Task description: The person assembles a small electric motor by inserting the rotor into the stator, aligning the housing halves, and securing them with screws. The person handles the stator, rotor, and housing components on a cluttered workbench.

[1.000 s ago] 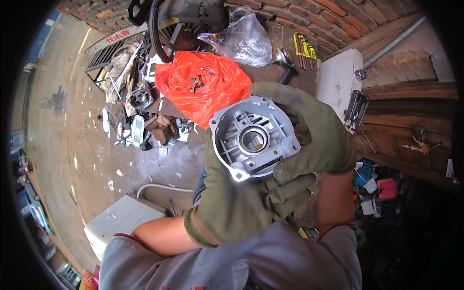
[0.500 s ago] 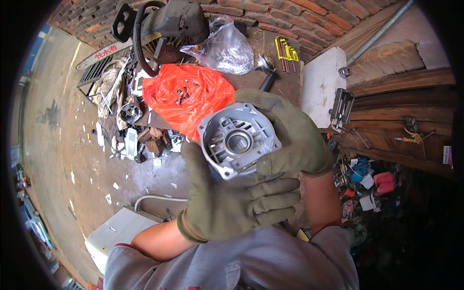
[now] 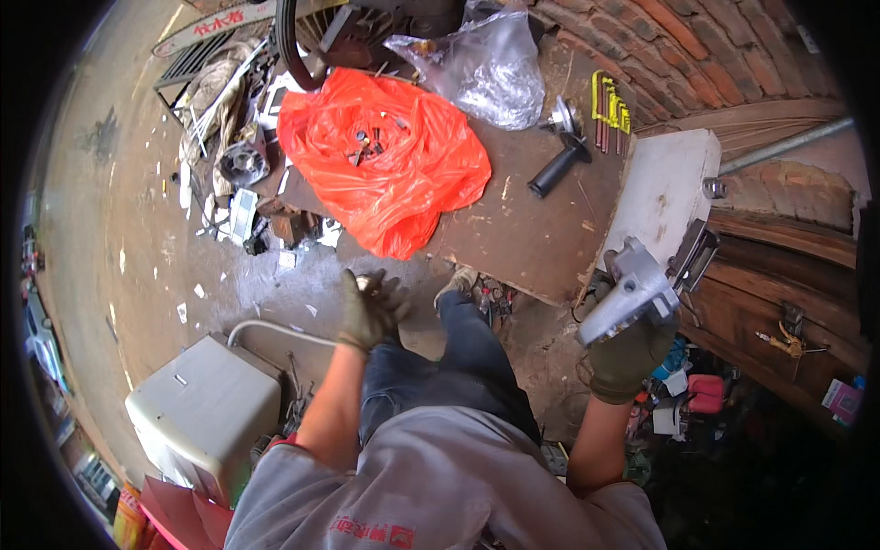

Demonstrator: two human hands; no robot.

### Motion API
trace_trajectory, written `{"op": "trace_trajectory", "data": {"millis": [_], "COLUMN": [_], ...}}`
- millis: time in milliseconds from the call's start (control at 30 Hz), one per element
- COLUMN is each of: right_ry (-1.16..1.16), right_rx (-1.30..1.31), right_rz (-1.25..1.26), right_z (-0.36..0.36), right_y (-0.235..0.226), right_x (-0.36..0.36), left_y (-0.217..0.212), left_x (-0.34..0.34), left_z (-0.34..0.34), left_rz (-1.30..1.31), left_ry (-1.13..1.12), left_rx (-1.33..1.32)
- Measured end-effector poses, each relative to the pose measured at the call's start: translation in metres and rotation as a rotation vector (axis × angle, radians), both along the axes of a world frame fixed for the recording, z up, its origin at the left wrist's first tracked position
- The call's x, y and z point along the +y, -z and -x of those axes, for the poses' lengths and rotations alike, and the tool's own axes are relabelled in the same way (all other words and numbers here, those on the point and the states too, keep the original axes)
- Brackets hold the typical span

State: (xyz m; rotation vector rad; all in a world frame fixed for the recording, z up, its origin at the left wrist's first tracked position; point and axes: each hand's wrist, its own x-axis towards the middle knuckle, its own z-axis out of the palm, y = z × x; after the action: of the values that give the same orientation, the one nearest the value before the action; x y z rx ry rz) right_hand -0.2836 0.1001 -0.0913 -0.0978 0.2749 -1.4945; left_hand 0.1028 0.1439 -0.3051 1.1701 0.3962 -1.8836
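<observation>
My right hand (image 3: 632,359), in an olive work glove, is out to the right, gripping a grey cast-metal housing (image 3: 632,286) from below. The housing is tilted on its side, close to the white board (image 3: 662,188) and a dark metal latch (image 3: 694,258); I cannot tell whether it touches them. In front of my legs, my gloved left hand (image 3: 374,312) has its fingers curled. A small pale, shiny spot shows between thumb and fingers, too small to name. Beyond that hand, an orange-red plastic bag (image 3: 412,183) lies spread on the bench with small metal parts on it.
A black side handle (image 3: 557,167) and a yellow hex-key holder (image 3: 610,103) lie on the brown bench (image 3: 513,234). Behind are a clear plastic bag (image 3: 490,73) and a chainsaw bar (image 3: 215,27). A white box-shaped machine (image 3: 197,399) stands at the lower left.
My hands have parted. The right one has carried the housing from in front of me to the right, and the left has dropped toward my legs. The view has shifted, showing more bench.
</observation>
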Motion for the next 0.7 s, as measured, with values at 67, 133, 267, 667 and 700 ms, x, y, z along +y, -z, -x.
{"op": "trace_trajectory", "data": {"millis": [67,133,267,667,700], "right_ry": [-0.007,0.031,0.031,-0.096,-0.108], "right_rx": [0.099,0.144,0.254,0.371,0.399], "right_rz": [-0.067,-0.120,-0.111,-0.452,-0.416], "right_z": [0.005,-0.001,-0.041,-0.204,-0.216], "right_y": [0.010,0.015,0.018,0.081,0.078], "right_x": [0.014,0.024,0.046,0.143,0.147], "left_y": [-0.022,-0.024,-0.009,-0.091,-0.100], "left_x": [-0.007,-0.005,0.015,0.082,0.080], "left_z": [-0.034,-0.060,-0.084,-0.090,-0.097], "left_rz": [0.004,-0.014,0.114,0.733,0.907], "left_ry": [0.153,0.212,0.535,0.852,1.017], "left_rx": [-0.161,-0.259,-0.431,-0.254,-0.513]}}
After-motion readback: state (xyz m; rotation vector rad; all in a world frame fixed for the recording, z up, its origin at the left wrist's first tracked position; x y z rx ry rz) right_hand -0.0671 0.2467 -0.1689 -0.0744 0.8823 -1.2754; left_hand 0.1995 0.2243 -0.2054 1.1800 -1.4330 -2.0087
